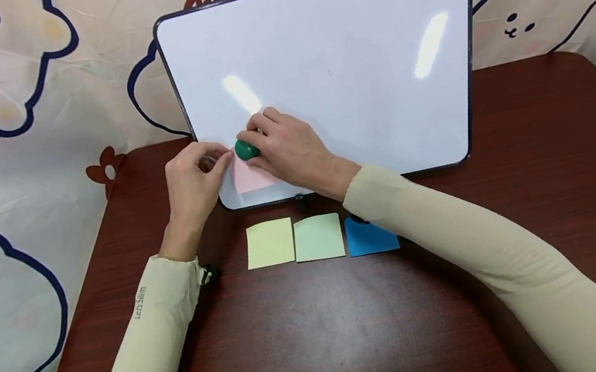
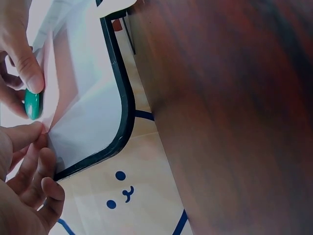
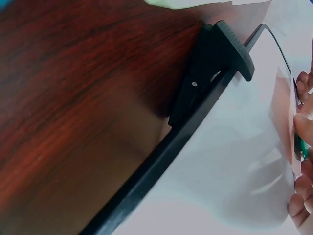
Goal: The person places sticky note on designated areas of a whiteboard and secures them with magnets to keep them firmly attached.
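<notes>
A pink sticky note (image 1: 249, 179) lies against the lower left part of the whiteboard (image 1: 357, 79). Thumb and forefinger of my left hand (image 1: 186, 181) pinch the note's upper left corner. My right hand (image 1: 292, 148) grips a round green magnet (image 1: 246, 149) between thumb and fingers, over the note's top edge. In the left wrist view the pink paper (image 2: 52, 85) stands out from the board along its lower edge, and the green magnet (image 2: 32, 104) sits just past the left fingertips. The right fingers hide the note's right part.
Yellow (image 1: 269, 244), pale green (image 1: 318, 238) and blue sticky notes (image 1: 371, 236) lie in a row on the brown table (image 1: 322, 338) below the board. A black clip stand (image 3: 210, 68) holds the board's bottom edge. Behind hangs a cartoon-printed cloth (image 1: 103, 100).
</notes>
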Action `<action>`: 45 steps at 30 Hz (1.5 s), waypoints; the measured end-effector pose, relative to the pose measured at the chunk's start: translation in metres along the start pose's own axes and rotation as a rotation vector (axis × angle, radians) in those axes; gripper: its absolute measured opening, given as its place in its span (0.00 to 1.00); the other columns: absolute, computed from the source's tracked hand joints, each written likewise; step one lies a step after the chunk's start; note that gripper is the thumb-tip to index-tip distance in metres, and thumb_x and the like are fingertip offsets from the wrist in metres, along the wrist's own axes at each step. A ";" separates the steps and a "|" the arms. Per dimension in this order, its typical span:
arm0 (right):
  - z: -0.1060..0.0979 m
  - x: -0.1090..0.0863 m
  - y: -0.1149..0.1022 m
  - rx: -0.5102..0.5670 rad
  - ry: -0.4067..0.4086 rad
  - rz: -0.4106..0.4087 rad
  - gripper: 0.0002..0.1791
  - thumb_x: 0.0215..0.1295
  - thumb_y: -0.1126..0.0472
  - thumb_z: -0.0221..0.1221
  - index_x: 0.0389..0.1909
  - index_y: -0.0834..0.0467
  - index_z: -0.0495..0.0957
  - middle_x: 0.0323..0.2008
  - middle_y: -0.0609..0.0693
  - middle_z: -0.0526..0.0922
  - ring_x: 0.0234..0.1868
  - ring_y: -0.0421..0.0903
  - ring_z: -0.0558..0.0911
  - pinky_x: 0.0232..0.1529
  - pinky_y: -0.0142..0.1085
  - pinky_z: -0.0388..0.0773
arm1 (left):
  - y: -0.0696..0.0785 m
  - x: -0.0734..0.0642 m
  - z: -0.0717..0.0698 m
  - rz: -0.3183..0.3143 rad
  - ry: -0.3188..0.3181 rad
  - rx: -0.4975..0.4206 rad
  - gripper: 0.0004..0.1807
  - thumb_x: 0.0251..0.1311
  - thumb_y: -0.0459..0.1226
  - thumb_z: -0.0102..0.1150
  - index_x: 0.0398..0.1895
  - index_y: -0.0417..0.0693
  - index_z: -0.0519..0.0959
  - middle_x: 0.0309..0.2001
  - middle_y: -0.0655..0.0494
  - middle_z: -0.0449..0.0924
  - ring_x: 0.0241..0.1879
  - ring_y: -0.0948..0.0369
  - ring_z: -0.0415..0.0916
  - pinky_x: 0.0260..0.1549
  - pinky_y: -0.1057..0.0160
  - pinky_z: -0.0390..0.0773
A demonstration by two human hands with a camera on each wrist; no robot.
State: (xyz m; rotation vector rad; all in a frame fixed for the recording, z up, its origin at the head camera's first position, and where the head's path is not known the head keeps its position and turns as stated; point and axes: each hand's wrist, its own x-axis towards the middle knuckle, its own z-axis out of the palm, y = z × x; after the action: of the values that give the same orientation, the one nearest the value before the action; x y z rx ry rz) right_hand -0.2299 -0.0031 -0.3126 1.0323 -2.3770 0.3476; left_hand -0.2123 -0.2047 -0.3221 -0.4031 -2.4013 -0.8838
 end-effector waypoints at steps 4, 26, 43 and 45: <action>0.001 -0.001 0.000 -0.015 0.001 -0.014 0.18 0.69 0.51 0.61 0.55 0.54 0.81 0.49 0.51 0.81 0.50 0.47 0.75 0.50 0.34 0.79 | -0.001 -0.001 0.000 -0.003 0.005 -0.010 0.09 0.60 0.38 0.69 0.37 0.41 0.86 0.34 0.46 0.86 0.29 0.54 0.80 0.32 0.74 0.71; 0.000 -0.005 0.000 -0.043 -0.011 -0.027 0.19 0.71 0.55 0.58 0.60 0.55 0.78 0.53 0.52 0.80 0.53 0.49 0.75 0.52 0.38 0.79 | -0.001 -0.001 0.001 -0.012 0.014 -0.011 0.10 0.59 0.39 0.69 0.37 0.41 0.87 0.34 0.46 0.86 0.30 0.54 0.80 0.32 0.73 0.72; -0.005 -0.017 0.004 -0.021 -0.053 -0.020 0.23 0.70 0.60 0.53 0.65 0.55 0.74 0.56 0.53 0.78 0.55 0.50 0.75 0.55 0.38 0.78 | -0.002 -0.001 0.002 0.008 0.032 -0.020 0.09 0.59 0.38 0.69 0.37 0.41 0.87 0.34 0.45 0.85 0.28 0.54 0.78 0.30 0.76 0.68; -0.006 -0.018 0.005 -0.005 -0.058 -0.020 0.23 0.70 0.60 0.54 0.65 0.56 0.74 0.56 0.53 0.78 0.55 0.50 0.75 0.56 0.38 0.77 | -0.002 -0.001 0.003 0.011 0.032 -0.023 0.09 0.59 0.38 0.69 0.36 0.41 0.87 0.34 0.45 0.85 0.28 0.54 0.78 0.30 0.77 0.67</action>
State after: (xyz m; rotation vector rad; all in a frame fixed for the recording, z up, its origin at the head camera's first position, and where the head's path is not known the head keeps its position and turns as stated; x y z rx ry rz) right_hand -0.2212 0.0133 -0.3175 1.0768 -2.4159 0.3085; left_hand -0.2136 -0.2043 -0.3251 -0.4078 -2.3592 -0.9072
